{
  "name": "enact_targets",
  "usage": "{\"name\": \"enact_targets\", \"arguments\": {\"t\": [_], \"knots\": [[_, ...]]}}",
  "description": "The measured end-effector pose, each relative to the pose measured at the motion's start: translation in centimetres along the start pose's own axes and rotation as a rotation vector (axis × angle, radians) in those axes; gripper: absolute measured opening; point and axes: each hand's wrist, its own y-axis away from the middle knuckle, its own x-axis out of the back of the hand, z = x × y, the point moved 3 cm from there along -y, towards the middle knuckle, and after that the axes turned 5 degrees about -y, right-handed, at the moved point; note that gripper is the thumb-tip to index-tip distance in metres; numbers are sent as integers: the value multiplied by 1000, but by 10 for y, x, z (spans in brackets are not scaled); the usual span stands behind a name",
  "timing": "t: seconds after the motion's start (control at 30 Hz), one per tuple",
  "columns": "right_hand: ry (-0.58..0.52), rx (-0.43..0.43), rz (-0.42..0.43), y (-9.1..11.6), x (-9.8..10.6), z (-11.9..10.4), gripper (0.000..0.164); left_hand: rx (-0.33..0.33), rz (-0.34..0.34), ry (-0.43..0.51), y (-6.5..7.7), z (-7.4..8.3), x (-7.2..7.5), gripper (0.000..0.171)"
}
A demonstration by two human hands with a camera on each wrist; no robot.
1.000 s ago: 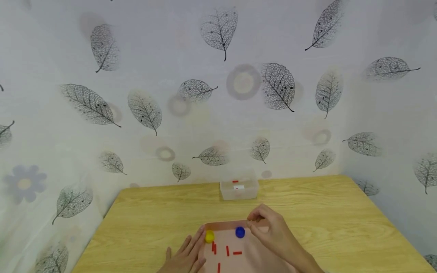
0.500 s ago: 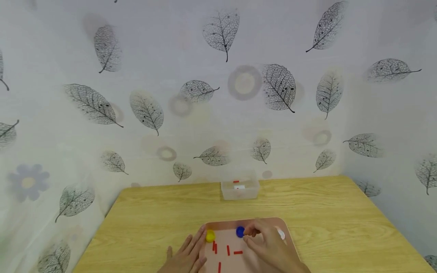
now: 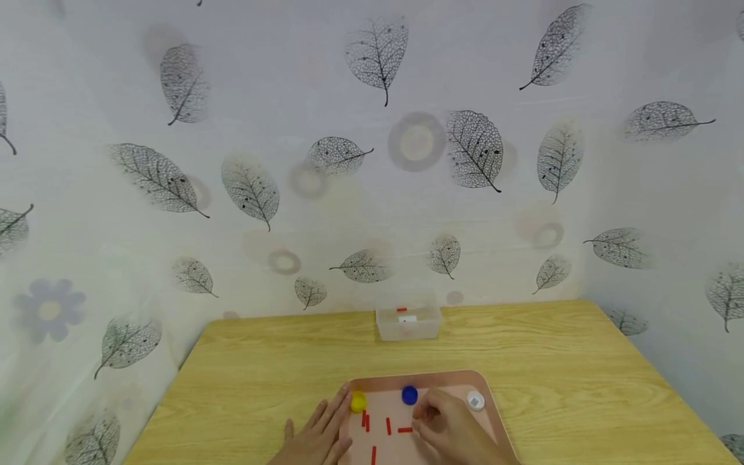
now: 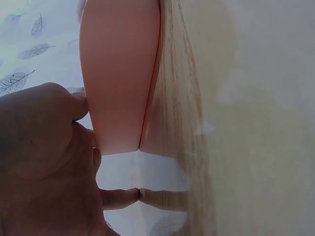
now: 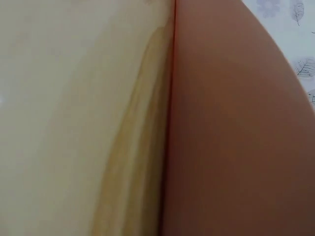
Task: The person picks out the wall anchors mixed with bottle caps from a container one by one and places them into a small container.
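My left hand (image 3: 316,439) lies with straight, spread fingers along the left side of the pink tray (image 3: 442,381). In the left wrist view, its fingers are against the tray's outer wall (image 4: 118,73). Over the tray, my right hand (image 3: 453,429) has bent fingers, its thumb and fingertips at the right end of a red stick (image 3: 404,430). Whether they pinch it cannot be made out. Several other red sticks (image 3: 388,426) lie to the left. Along the tray's far side are a yellow round cap (image 3: 358,402), a blue one (image 3: 409,395) and a white one (image 3: 476,400) with a grey square.
A translucent plastic box (image 3: 409,330) stands at the table's back edge, with a red piece and a white patch showing in it. The wood-grain table (image 3: 279,361) meets a leaf-patterned covering behind. In the right wrist view, only the tray wall (image 5: 236,123) and table surface fill the near area.
My right hand has moved left and down from the tray's far right side, past the blue cap, to the red stick. The white cap has come into view. My left hand stays put.
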Motion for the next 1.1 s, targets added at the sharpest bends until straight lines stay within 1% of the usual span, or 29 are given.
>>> {"name": "enact_targets", "arguments": {"t": [0.03, 0.1, 0.17, 0.3, 0.33, 0.4, 0.57, 0.77, 0.83, 1.0, 1.1], "knots": [[0, -11, -11, 0, 0, 2, 9, -2, 5, 8, 0, 0, 0, 66], [25, 11, -15, -2, -1, 4, 7, 5, 10, 5, 0, 0, 1, 65], [7, 7, -30, -2, -2, 7, 7, 3, 19, -3, 0, 0, 1, 65], [-23, -44, -63, -3, -3, 10, 7, -1, 26, -8, -1, 0, 1, 65], [-22, -56, -69, -4, -4, 11, 7, -1, 28, -5, -1, -1, 0, 65], [0, -54, -72, -5, -5, 11, 6, -8, 39, -5, -2, -1, 0, 64], [59, 45, -74, -9, -5, 12, 6, -26, 68, -5, -2, 0, -1, 63], [110, 92, -94, -12, -6, 17, 6, -41, 77, -13, -2, 0, -3, 63], [129, 114, -94, -12, -7, 17, 6, -38, 76, -9, -2, 0, -3, 63], [155, 152, -79, -14, -9, 16, 9, -25, 75, 1, -1, 2, 0, 63], [182, 179, -69, -13, -10, 15, 11, -31, 75, -2, 0, 2, 0, 63]]}}
